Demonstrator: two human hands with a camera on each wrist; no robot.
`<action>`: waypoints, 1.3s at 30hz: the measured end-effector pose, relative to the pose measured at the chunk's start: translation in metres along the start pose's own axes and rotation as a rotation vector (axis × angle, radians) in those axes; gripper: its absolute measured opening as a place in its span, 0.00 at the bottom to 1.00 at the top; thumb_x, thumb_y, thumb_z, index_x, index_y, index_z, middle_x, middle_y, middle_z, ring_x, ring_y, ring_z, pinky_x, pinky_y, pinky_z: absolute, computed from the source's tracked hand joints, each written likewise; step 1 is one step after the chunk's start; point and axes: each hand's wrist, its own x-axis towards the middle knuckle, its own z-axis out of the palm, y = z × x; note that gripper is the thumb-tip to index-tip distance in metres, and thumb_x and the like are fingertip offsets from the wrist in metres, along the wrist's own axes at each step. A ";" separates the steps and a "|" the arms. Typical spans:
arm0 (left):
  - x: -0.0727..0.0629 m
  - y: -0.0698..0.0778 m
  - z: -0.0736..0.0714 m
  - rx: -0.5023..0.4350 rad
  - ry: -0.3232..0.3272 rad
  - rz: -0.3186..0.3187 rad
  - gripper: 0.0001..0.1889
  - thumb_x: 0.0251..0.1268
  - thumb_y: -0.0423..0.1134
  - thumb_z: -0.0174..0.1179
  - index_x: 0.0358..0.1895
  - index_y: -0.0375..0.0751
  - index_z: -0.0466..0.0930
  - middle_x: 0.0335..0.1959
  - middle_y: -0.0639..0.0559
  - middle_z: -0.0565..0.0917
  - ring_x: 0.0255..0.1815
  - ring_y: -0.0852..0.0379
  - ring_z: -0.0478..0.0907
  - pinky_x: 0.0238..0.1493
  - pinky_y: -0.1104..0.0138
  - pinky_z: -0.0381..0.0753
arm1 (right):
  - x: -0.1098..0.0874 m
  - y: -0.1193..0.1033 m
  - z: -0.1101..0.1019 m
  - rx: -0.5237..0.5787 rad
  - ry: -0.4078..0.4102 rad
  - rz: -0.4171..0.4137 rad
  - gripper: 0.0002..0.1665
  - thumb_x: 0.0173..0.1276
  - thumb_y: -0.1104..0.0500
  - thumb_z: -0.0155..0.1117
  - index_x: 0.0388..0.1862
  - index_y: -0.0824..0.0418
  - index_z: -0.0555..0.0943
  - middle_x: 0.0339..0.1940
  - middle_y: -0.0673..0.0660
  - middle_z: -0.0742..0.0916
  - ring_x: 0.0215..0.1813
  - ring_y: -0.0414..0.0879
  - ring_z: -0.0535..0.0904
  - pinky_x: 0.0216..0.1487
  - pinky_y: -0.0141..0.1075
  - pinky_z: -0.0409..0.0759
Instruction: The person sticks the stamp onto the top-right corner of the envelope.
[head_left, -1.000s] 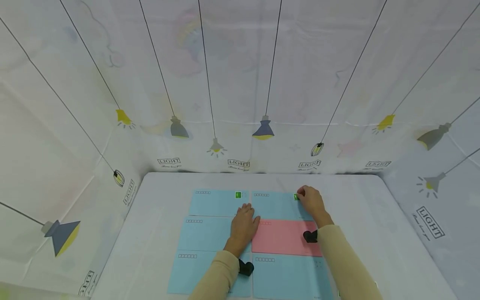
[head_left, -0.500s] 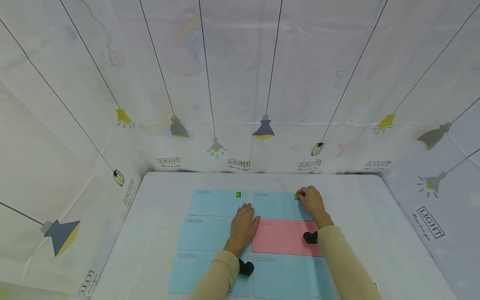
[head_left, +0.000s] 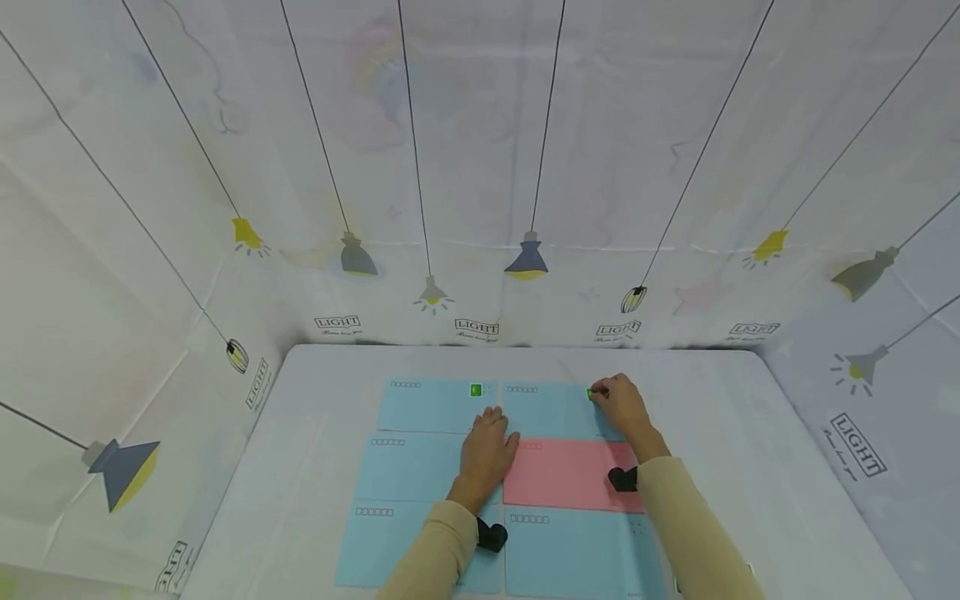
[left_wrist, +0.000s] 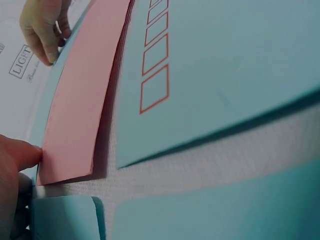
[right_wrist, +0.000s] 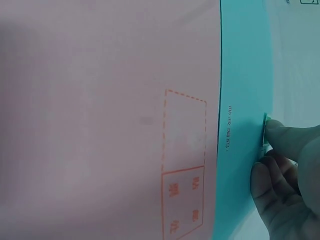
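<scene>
My right hand (head_left: 622, 403) pinches a small green stamp (head_left: 590, 394) at the top right corner of the far right blue envelope (head_left: 551, 412). In the right wrist view, thumb and fingertips meet on the stamp (right_wrist: 266, 130) at the envelope's edge; part of it is hidden. My left hand (head_left: 486, 454) rests with fingers extended where the envelopes meet. Its thumb touches the edge of the pink envelope (head_left: 562, 475), also seen in the left wrist view. A similar green stamp (head_left: 476, 390) lies on the far left blue envelope (head_left: 427, 406).
Three more blue envelopes lie near: middle left (head_left: 408, 467), front left (head_left: 405, 542) and front right (head_left: 577, 554). All lie on a white-covered table (head_left: 750, 442). Something small and pale-edged shows beside my right sleeve (head_left: 690, 525). A lamp-printed curtain (head_left: 480, 167) surrounds the table.
My right fingertips have shifted very slightly and now cover more of the stamp. The left hand and the envelopes have stayed put.
</scene>
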 end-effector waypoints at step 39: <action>0.004 0.001 -0.001 0.056 -0.054 -0.006 0.19 0.72 0.45 0.59 0.55 0.32 0.83 0.64 0.41 0.81 0.69 0.44 0.75 0.70 0.52 0.76 | -0.091 0.020 -0.051 0.048 0.290 -0.018 0.13 0.77 0.61 0.55 0.50 0.68 0.83 0.43 0.64 0.86 0.45 0.56 0.81 0.43 0.47 0.82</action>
